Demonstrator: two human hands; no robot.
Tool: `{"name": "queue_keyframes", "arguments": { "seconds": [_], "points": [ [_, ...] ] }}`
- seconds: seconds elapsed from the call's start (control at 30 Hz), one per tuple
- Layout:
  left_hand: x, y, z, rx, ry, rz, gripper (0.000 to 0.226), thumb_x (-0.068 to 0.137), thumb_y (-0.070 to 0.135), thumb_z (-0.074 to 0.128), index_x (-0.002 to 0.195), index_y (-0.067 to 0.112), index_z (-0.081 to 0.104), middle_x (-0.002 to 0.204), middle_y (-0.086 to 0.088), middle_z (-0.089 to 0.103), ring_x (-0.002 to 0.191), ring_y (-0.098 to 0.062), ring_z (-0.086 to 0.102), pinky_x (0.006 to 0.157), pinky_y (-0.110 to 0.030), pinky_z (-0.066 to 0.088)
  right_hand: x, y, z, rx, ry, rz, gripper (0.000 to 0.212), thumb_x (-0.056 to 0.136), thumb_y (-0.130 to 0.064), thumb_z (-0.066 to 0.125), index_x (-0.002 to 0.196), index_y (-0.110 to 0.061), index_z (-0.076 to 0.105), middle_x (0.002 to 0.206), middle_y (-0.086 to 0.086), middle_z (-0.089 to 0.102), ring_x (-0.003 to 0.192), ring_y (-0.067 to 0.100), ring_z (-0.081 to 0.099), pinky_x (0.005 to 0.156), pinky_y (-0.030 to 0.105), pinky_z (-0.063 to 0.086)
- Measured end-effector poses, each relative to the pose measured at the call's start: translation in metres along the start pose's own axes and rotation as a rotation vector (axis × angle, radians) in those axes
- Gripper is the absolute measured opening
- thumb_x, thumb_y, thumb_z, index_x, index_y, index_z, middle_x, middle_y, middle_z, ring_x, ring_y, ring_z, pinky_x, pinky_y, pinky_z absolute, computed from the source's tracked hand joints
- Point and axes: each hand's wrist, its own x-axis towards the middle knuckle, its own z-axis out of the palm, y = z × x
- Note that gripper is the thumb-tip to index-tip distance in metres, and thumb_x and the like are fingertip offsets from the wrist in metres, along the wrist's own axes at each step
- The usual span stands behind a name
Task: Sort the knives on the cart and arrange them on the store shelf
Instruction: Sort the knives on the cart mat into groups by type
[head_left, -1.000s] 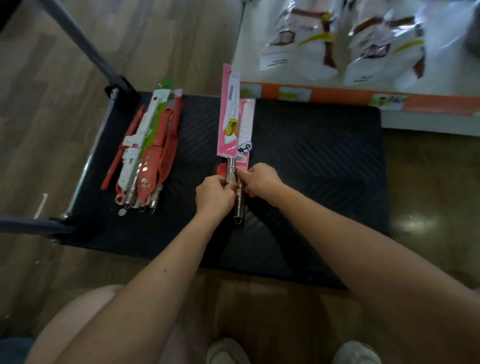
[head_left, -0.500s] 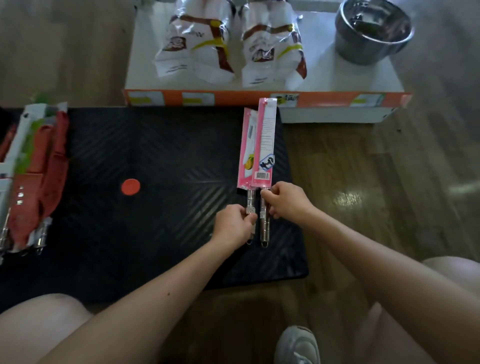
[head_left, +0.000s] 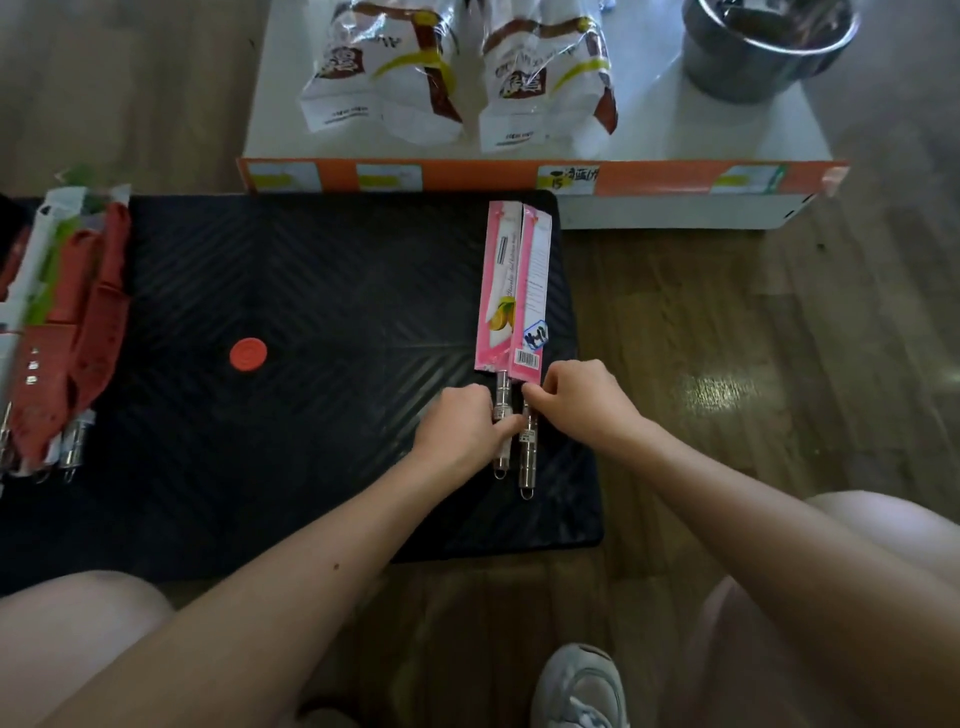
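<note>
left hand (head_left: 462, 426) curled round the steel handle of the left pink-sleeved knife (head_left: 497, 291) | right hand (head_left: 576, 400) pinching the right pink-sleeved knife (head_left: 536, 291) by its handle | both knives flat, side by side, touching, at the cart (head_left: 311, 270) deck's right edge | red knife pile (head_left: 78, 332) way over at the cart's left end

Both forearms reach in from 7 and 4 o'clock; the left hand (head_left: 460, 431) curls round one knife handle (head_left: 502, 391) — the right hand (head_left: 582, 405), at its 2 o'clock, pinches the other handle (head_left: 528, 457), knuckles up.
</note>
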Motion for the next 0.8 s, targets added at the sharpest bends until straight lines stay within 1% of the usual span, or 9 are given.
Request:
{"name": "queue_keyframes", "arguments": {
  "seconds": [0.1, 0.17, 0.23, 0.3, 0.47, 0.53, 0.6, 0.7, 0.8],
  "points": [
    [0.002, 0.000, -0.003, 0.106, -0.040, -0.040, 0.040, 0.086, 0.052, 0.052, 0.088, 0.013, 0.061, 0.087, -0.004, 0.066, 0.081, -0.019, 0.062, 0.071, -0.034, 0.052, 0.003, -0.002, -0.007, -0.068, 0.035, -0.013, 0.037, 0.090, -0.044, 0.053, 0.062, -0.020, 0.045, 0.068, -0.006, 0.055, 0.060, 0.008, 0.056, 0.050, 0.022, 0.044],
    [0.002, -0.002, -0.008, 0.225, -0.054, -0.087, 0.047, 0.084, 0.059, 0.047, 0.095, 0.016, 0.061, 0.092, -0.003, 0.064, 0.086, -0.020, 0.062, 0.073, -0.034, 0.051, 0.009, -0.010, -0.010, -0.025, 0.046, -0.025, 0.033, 0.091, -0.044, 0.052, 0.074, -0.015, 0.055, 0.083, -0.001, 0.063, 0.067, 0.011, 0.061, 0.055, 0.025, 0.050],
    [0.002, -0.001, -0.018, 0.293, -0.056, -0.118, 0.048, 0.084, 0.061, 0.046, 0.101, 0.017, 0.059, 0.097, -0.003, 0.063, 0.092, -0.022, 0.061, 0.073, -0.033, 0.047, 0.016, -0.026, -0.009, 0.054, 0.042, -0.046, 0.035, 0.091, -0.041, 0.050, 0.095, -0.007, 0.060, 0.103, 0.004, 0.065, 0.080, 0.015, 0.064, 0.067, 0.030, 0.057],
    [0.001, 0.003, -0.033, 0.294, -0.003, -0.130, 0.045, 0.085, 0.058, 0.048, 0.106, 0.020, 0.057, 0.105, -0.005, 0.063, 0.099, -0.026, 0.060, 0.074, -0.033, 0.042, 0.021, -0.044, -0.010, 0.075, 0.057, -0.073, 0.037, 0.091, -0.038, 0.050, 0.106, -0.006, 0.060, 0.112, 0.008, 0.061, 0.092, 0.019, 0.061, 0.076, 0.034, 0.056],
    [-0.014, -0.011, -0.069, 0.233, 0.231, -0.157, 0.035, 0.088, 0.046, 0.051, 0.116, 0.026, 0.053, 0.117, -0.001, 0.060, 0.108, -0.024, 0.056, 0.076, -0.035, 0.042, 0.020, -0.070, -0.016, 0.120, 0.060, -0.114, 0.028, 0.091, -0.034, 0.052, 0.109, -0.013, 0.059, 0.106, 0.003, 0.057, 0.096, 0.017, 0.052, 0.077, 0.031, 0.046],
    [-0.021, -0.028, -0.078, 0.144, 0.313, -0.192, 0.037, 0.087, 0.045, 0.052, 0.119, 0.026, 0.052, 0.120, 0.000, 0.058, 0.112, -0.025, 0.053, 0.079, -0.038, 0.044, 0.017, -0.084, -0.014, 0.093, 0.039, -0.162, 0.031, 0.090, -0.035, 0.054, 0.115, -0.016, 0.057, 0.113, 0.003, 0.058, 0.105, 0.020, 0.054, 0.082, 0.032, 0.045],
    [-0.024, -0.047, -0.087, 0.117, 0.378, -0.216, 0.042, 0.087, 0.044, 0.053, 0.123, 0.025, 0.049, 0.126, -0.003, 0.054, 0.117, -0.028, 0.047, 0.082, -0.041, 0.044, 0.014, -0.098, -0.005, 0.019, 0.035, -0.248, 0.041, 0.089, -0.036, 0.054, 0.126, -0.017, 0.051, 0.125, 0.004, 0.053, 0.114, 0.022, 0.050, 0.086, 0.032, 0.041],
    [-0.025, -0.080, -0.104, 0.256, 0.415, -0.246, 0.049, 0.087, 0.043, 0.052, 0.130, 0.022, 0.044, 0.132, -0.009, 0.048, 0.119, -0.035, 0.040, 0.088, -0.045, 0.042, 0.013, -0.115, 0.009, -0.079, 0.019, -0.386, 0.051, 0.091, -0.035, 0.052, 0.138, -0.018, 0.041, 0.140, 0.003, 0.043, 0.131, 0.022, 0.034, 0.099, 0.035, 0.037],
    [-0.026, -0.115, -0.127, 0.307, 0.399, -0.286, 0.053, 0.086, 0.045, 0.052, 0.132, 0.020, 0.042, 0.134, -0.014, 0.046, 0.120, -0.040, 0.040, 0.093, -0.047, 0.040, 0.014, -0.133, 0.027, -0.060, 0.028, -0.407, 0.054, 0.091, -0.036, 0.053, 0.140, -0.019, 0.038, 0.144, 0.000, 0.041, 0.137, 0.020, 0.026, 0.103, 0.036, 0.035]
  ]
}}
